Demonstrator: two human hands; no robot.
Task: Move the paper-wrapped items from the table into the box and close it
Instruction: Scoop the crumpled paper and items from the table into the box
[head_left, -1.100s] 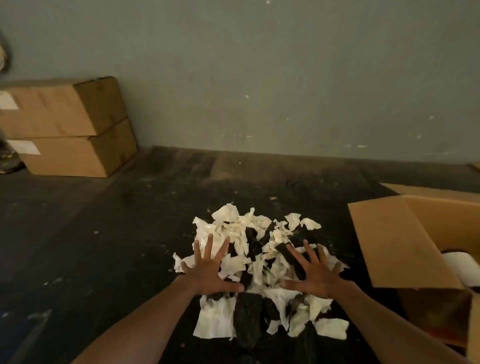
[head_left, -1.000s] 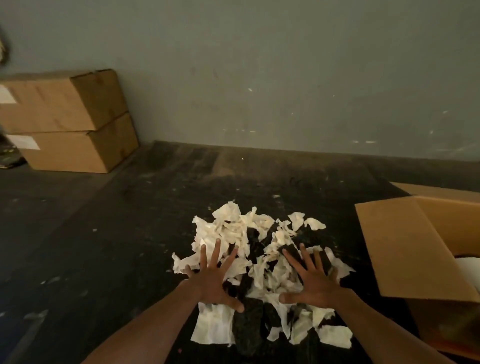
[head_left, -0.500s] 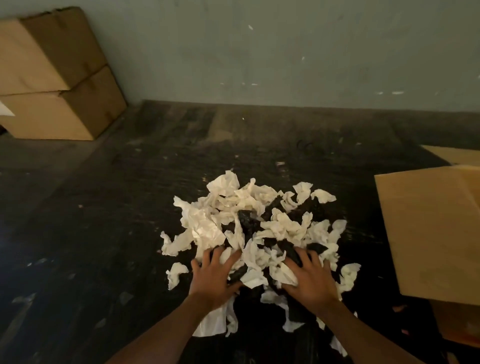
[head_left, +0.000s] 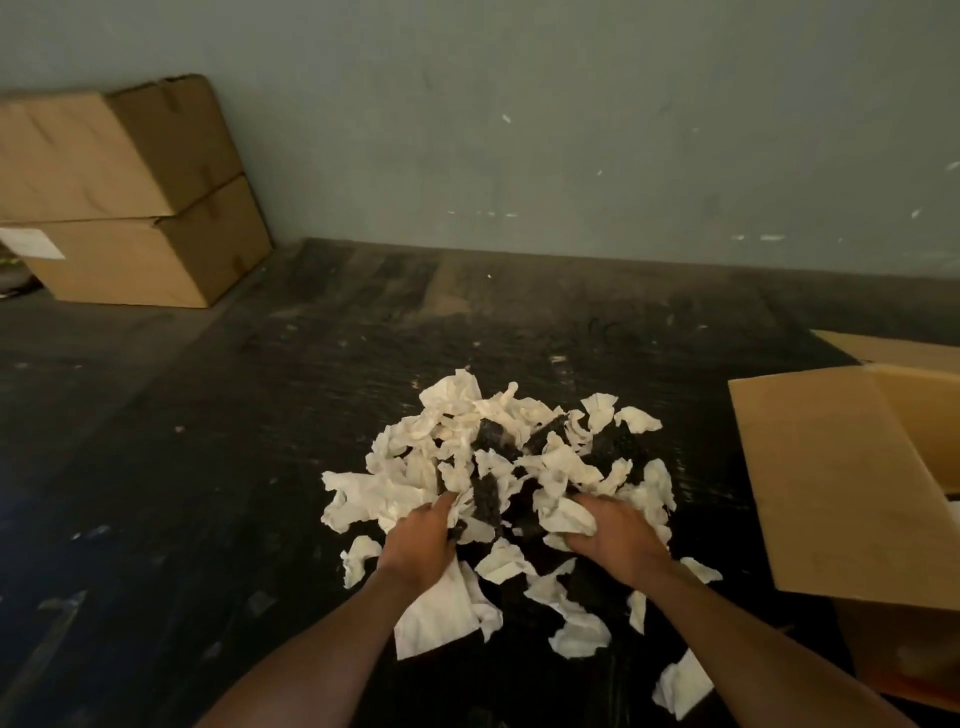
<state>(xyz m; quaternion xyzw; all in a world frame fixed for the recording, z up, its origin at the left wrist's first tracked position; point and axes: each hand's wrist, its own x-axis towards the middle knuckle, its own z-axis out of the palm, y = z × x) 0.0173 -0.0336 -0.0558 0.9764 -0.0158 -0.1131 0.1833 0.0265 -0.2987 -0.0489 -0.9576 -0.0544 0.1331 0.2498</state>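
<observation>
A heap of paper-wrapped items (head_left: 498, 457), crumpled white paper around dark lumps, lies on the dark table (head_left: 208, 467) in the middle of the view. My left hand (head_left: 423, 543) digs into the heap's near left side, fingers curled into the paper. My right hand (head_left: 615, 540) is closed on a wad of white paper at the near right side. An open cardboard box (head_left: 924, 431) stands at the right edge, its near flap (head_left: 841, 488) spread toward the heap. The box's inside is mostly out of view.
Two closed cardboard boxes (head_left: 130, 202) are stacked at the far left against the grey-green wall (head_left: 571, 130). Loose scraps of paper (head_left: 680, 680) lie near the table's front edge, between my forearms and to the right.
Both hands went from flat and spread above the heap to curled into its near side, gathering paper. The camera view tilted down and then back up.
</observation>
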